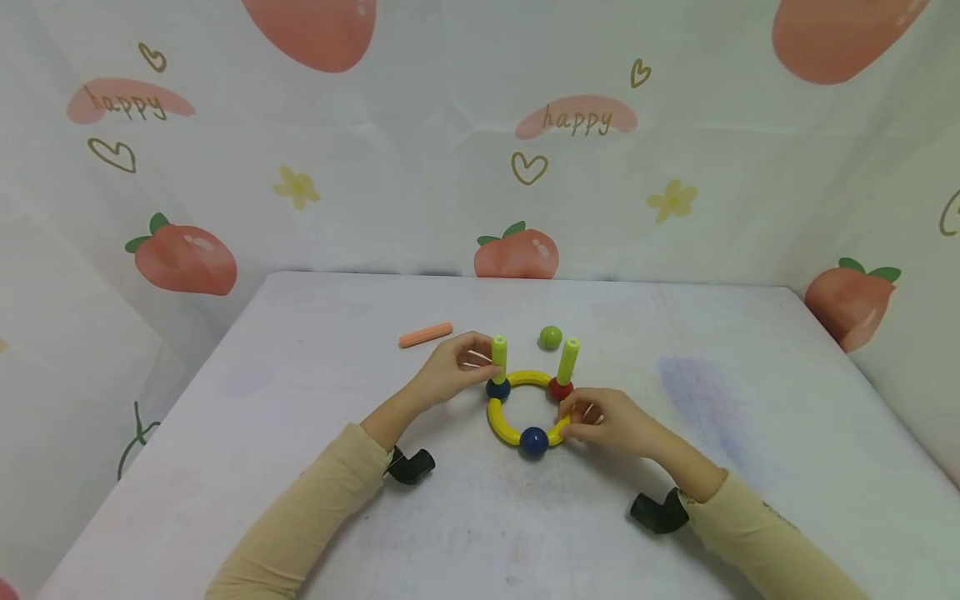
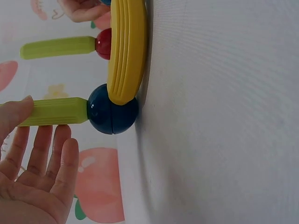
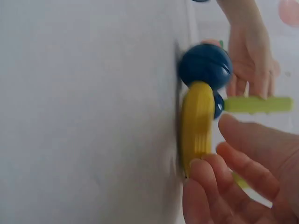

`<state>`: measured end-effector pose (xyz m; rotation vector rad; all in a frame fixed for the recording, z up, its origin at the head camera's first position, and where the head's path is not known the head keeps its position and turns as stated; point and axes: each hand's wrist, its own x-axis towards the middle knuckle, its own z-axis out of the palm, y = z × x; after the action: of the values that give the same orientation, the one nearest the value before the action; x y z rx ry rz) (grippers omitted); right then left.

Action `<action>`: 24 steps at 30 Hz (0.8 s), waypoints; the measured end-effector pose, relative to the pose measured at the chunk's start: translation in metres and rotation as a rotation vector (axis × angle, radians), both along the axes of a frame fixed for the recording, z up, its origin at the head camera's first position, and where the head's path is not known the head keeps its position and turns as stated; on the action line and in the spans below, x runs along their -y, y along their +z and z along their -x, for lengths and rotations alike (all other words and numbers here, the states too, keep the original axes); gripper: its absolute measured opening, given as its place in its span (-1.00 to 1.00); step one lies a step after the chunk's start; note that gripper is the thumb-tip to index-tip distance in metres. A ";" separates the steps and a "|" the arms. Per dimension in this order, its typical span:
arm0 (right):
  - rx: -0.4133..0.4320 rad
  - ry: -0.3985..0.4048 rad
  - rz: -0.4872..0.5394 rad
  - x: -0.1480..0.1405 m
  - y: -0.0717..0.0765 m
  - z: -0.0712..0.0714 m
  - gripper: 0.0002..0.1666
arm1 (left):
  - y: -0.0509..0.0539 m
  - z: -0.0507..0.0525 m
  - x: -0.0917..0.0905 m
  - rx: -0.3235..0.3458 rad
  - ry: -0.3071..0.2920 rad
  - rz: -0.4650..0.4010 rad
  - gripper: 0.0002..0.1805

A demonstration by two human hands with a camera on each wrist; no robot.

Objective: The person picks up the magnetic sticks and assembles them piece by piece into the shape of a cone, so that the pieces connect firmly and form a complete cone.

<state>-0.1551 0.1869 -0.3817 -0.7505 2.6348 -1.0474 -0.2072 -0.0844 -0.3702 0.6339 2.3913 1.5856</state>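
My left hand (image 1: 453, 367) pinches an upright lime-green rod (image 2: 56, 112) between thumb and fingers. That rod stands in a dark blue ball (image 2: 110, 114) joined to a yellow curved piece (image 2: 128, 51). My right hand (image 1: 611, 421) has its fingers curled at the right-hand yellow curved piece (image 3: 195, 126), whose lower end they partly hide in the right wrist view. Another blue ball (image 1: 534, 442) sits at the ring's front. At the back right, a red ball (image 1: 560, 389) bears a second lime-green rod (image 1: 568, 362), leaning slightly. Yellow curved pieces and balls form a ring lying on the table.
Behind the ring lie a loose green ball (image 1: 551, 337) and, farther left, an orange rod (image 1: 425, 335). The table (image 1: 480, 533) has a white cover, with a peach-patterned cloth (image 1: 420, 167) hanging behind it. Black wrist mounts (image 1: 660, 512) hang beneath both forearms.
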 end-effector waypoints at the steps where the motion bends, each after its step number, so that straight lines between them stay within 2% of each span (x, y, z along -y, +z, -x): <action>1: -0.003 -0.031 0.007 -0.002 0.001 0.001 -0.83 | 0.000 0.000 0.000 0.000 0.000 0.001 -0.65; 4: -0.011 -0.117 0.052 -0.008 0.003 0.006 -0.79 | 0.000 0.000 0.000 0.002 -0.001 0.000 -0.64; 7: -0.018 -0.148 0.100 -0.011 0.003 0.010 -0.66 | 0.000 0.000 0.000 0.005 -0.001 -0.001 -0.64; 13: 0.095 -0.081 0.096 -0.007 -0.001 0.019 -0.37 | 0.000 0.000 0.001 0.017 -0.002 -0.008 -0.65; 18: 0.142 -0.033 0.074 -0.006 -0.006 0.024 -0.36 | 0.001 0.000 0.001 0.026 -0.011 -0.013 -0.64; 24: 0.175 -0.059 0.062 -0.005 -0.005 0.023 -0.38 | 0.001 0.004 0.008 0.029 -0.035 0.013 -0.58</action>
<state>-0.1783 0.1919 -0.3864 -0.5672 2.4998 -1.1592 -0.2109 -0.0925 -0.3690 0.6426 2.3553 1.5530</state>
